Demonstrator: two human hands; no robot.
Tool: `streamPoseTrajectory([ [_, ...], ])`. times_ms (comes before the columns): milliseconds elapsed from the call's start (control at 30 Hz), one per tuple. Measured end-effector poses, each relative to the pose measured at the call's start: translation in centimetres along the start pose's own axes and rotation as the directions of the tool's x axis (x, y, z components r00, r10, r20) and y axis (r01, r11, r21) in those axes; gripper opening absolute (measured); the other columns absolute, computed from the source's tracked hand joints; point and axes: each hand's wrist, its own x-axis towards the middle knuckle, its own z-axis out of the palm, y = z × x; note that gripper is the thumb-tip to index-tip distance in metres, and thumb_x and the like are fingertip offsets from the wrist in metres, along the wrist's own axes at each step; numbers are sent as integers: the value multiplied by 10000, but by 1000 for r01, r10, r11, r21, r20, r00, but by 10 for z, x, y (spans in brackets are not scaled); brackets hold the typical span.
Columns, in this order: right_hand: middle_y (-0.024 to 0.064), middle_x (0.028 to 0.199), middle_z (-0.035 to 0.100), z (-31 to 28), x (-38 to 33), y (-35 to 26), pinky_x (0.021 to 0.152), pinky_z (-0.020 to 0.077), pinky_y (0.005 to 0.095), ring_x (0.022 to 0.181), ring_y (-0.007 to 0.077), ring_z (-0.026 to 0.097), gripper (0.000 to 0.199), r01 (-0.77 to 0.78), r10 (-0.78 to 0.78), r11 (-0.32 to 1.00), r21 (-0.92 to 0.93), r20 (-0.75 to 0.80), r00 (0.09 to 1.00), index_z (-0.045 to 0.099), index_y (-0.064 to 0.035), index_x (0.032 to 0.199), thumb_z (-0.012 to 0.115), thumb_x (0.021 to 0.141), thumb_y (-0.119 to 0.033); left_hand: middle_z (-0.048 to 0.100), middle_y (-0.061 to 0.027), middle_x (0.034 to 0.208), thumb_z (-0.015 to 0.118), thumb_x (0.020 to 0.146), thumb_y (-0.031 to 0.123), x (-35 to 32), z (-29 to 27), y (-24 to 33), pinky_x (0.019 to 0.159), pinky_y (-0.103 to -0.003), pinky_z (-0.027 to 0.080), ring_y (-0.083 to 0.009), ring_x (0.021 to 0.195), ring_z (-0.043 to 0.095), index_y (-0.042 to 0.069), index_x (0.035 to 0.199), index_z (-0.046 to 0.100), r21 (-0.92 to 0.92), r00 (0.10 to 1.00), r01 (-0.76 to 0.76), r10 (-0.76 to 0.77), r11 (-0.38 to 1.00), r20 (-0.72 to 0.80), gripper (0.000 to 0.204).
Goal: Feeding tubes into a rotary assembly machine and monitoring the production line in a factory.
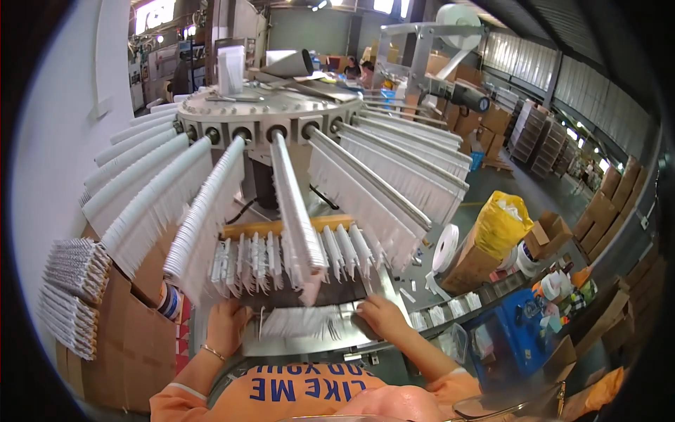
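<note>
A bunch of white fringed strips lies across the metal work tray in front of me. My left hand is at the tray's left side, fingers curled in by the strips' left end. At the opposite end my right hand has its fingers bent down at the tray's right side. What either hand grips is too small to make out. Just beyond, a wooden-edged rack bears a row of white fringed pieces. A rod hung with white fringe reaches out above that rack.
The round metal hub carries several radiating rods of white fringe. Stacked white bundles sit on cardboard boxes at left. To the right are a yellow bag, a white tape roll and a blue bin. People sit far back.
</note>
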Motion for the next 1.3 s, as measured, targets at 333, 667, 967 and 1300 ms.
streamPoseTrajectory([
  [333, 132, 684, 586, 21, 6, -122, 478, 434, 249, 555, 165, 550, 151, -223, 419, 59, 973, 178, 890, 514, 15, 796, 556, 787, -130, 501, -62, 653, 529, 860, 165, -25, -32, -65, 391, -229, 345, -140, 466, 470, 77, 951, 430, -750, 867, 327, -133, -575, 480, 160],
  [667, 85, 751, 550, 67, 54, -233, 567, 397, 244, 651, 141, 515, 101, -180, 390, 443, 878, -8, 921, 549, 7, 847, 514, 780, -60, 508, -70, 619, 471, 894, 243, -14, -53, -105, 424, -213, 342, -113, 465, 445, 17, 874, 455, -726, 852, 506, 138, -466, 505, 228],
  [967, 60, 550, 515, 25, 21, -341, 440, 383, 282, 448, 194, 475, 65, -64, 150, 983, 170, -569, 808, 563, -3, 757, 553, 699, -30, 492, -8, 640, 426, 913, 213, 5, -51, -158, 439, -185, 320, -59, 497, 419, 50, 945, 507, -893, 912, 404, 7, -197, 411, 185],
  [1300, 44, 540, 513, 6, 54, -373, 423, 371, 272, 439, 184, 482, 119, -68, 20, 994, -85, -474, 880, 564, -22, 722, 573, 766, -133, 530, -47, 832, 499, 830, 151, 82, -26, -183, 662, -275, 410, -165, 747, 509, 65, 980, 598, -718, 931, -132, -163, 684, -326, 199],
])
